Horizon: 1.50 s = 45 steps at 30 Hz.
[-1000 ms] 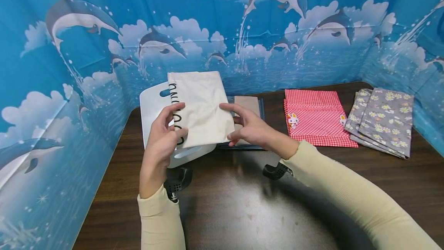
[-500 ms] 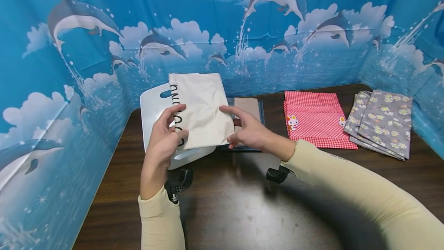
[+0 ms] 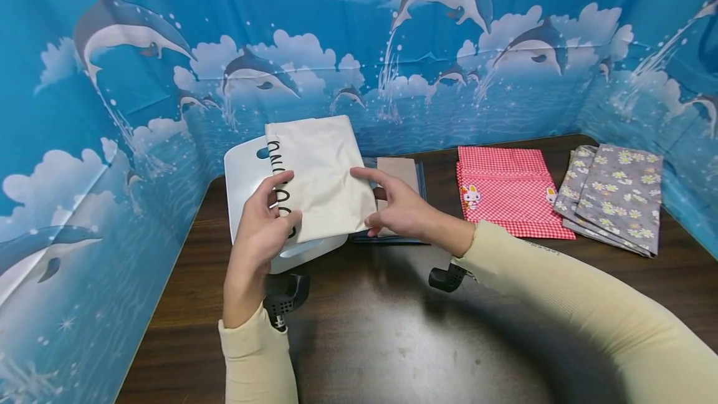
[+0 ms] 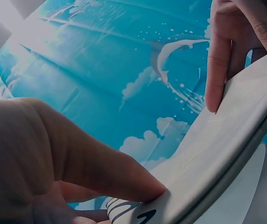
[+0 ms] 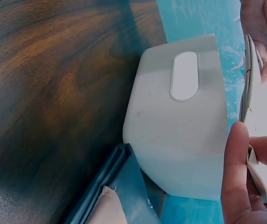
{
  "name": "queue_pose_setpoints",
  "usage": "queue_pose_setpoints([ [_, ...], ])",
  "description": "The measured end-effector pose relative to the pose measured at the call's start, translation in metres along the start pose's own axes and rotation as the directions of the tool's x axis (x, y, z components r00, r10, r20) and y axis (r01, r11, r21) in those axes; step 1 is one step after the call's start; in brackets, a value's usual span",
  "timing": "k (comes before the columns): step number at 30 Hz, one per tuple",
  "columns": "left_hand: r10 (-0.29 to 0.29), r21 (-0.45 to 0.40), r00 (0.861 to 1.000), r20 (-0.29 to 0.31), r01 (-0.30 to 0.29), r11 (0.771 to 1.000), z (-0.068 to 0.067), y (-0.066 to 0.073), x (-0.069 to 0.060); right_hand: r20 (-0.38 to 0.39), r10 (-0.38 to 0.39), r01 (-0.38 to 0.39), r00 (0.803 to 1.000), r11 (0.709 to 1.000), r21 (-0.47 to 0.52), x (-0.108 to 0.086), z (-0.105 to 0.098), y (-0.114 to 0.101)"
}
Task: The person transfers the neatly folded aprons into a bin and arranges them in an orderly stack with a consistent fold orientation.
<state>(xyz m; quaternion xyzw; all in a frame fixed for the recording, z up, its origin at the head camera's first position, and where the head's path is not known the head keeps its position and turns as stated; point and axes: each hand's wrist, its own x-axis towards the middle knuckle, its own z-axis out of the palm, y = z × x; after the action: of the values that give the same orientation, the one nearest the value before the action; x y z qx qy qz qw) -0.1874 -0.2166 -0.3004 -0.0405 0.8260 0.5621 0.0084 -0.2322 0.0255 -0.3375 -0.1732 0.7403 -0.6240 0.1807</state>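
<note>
A folded cream cloth [image 3: 322,173] with black lettering along its left side is held up between both hands, tilted, above a white board with cut-out handles [image 3: 242,170]. The left hand [image 3: 259,229] grips its left edge, thumb and fingertips on the lettered side. At the right edge the right hand [image 3: 405,206] pinches the cloth near its lower corner. In the left wrist view the cloth [image 4: 217,144] shows layered folds, with the left hand [image 4: 86,154] pressing it. The right wrist view shows the right hand [image 5: 240,182] around the cloth's edge and the white board [image 5: 180,135] behind it.
Dark blue folded fabric with a beige panel [image 3: 399,170] lies behind the right hand. Further right are a red checked cloth with rabbits [image 3: 505,189] and grey daisy-print cloths [image 3: 622,195]. A dolphin-print curtain [image 3: 314,11] stands around the brown table [image 3: 364,341].
Both hands and the cream cloth have shifted slightly left, and the cloth is turned a little more. The grip of each hand looks unchanged.
</note>
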Motion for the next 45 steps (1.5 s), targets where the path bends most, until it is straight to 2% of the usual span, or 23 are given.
queue_pose_setpoints([
  [8, -0.033, -0.020, 0.999, -0.007, 0.033, 0.999, 0.000, -0.001, 0.001, -0.010, 0.017, -0.017, 1.000, 1.000, -0.018, 0.003, 0.003, 0.000],
  [17, -0.006, -0.057, 0.999, -0.048, 0.003, 0.998, -0.008, -0.006, 0.000, -0.017, 0.000, -0.001, 1.000, 0.997, -0.079, 0.012, 0.012, -0.004],
  [25, 0.019, -0.051, 0.996, -0.085, -0.024, 0.998, -0.016, -0.010, -0.003, 0.000, 0.024, -0.023, 1.000, 0.994, -0.103, 0.021, 0.021, -0.005],
  [30, 0.026, -0.041, 0.993, -0.112, -0.031, 0.999, -0.021, -0.012, -0.003, 0.005, 0.013, -0.012, 1.000, 0.991, -0.136, 0.026, 0.024, -0.008],
  [39, 0.003, -0.056, 0.993, -0.118, -0.009, 0.998, -0.025, -0.014, 0.001, 0.028, -0.011, 0.016, 1.000, 0.985, -0.173, 0.033, 0.023, -0.013],
  [45, -0.016, -0.055, 0.989, -0.147, 0.008, 0.998, -0.029, -0.016, 0.004, 0.037, -0.029, 0.036, 0.999, 0.982, -0.185, 0.038, 0.027, -0.015],
])
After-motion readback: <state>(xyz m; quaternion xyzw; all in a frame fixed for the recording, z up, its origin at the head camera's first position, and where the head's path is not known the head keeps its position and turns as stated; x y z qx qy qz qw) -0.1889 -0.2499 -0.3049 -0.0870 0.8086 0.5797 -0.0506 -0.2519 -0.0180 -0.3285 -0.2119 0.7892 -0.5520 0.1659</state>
